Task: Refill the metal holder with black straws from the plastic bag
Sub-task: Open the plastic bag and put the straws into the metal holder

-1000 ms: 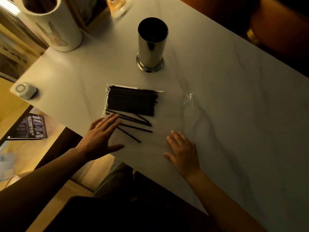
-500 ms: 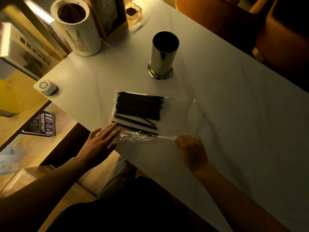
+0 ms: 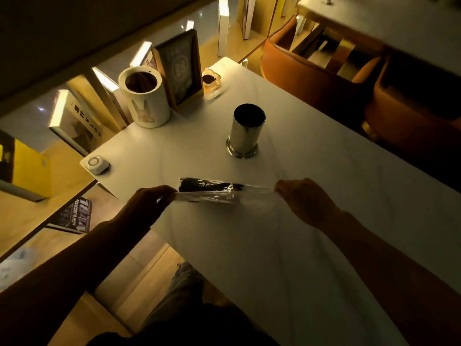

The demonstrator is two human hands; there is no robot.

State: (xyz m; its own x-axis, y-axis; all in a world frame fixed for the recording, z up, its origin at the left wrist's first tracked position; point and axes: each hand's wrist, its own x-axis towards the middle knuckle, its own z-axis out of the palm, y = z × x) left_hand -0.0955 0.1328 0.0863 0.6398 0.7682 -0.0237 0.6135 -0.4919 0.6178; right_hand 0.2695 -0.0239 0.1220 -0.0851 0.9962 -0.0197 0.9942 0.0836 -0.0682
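Left hand (image 3: 147,203): one, forearm reaching in from the lower left, wrist bent, fingers curled and pinched onto the left end of the plastic bag (image 3: 219,193).

Right hand (image 3: 303,196): one, forearm reaching in from the lower right, back of the hand upward, fingers closed on the bag's right end. Both hands were level with each other, the bag drawn taut between their fingertips, above the table (image 3: 311,245).

Plastic bag: one, clear, thin, glossy film, creased, with highlights along its folds. It ran in a narrow band from the left fingers to the right fingers.

Black straws (image 3: 204,186): one bundle, number not countable; thin, straight, matte. They lay inside the bag, bunched just beside the left fingertips and ending short of the right fingertips.

Metal holder (image 3: 245,131): one, upright polished cylinder on a flared round base, mouth dark, interior not discernible. It stood beyond the fingers, well apart from them, nearer the right hand's side of the bag.

Table: one, pale smooth top with faint veining.

Also on the table, beyond the left fingers: one white cylindrical container (image 3: 144,101) with a rabbit print; one framed sign (image 3: 179,68); one small amber glass dish (image 3: 211,81); one small white rounded button device (image 3: 96,164).
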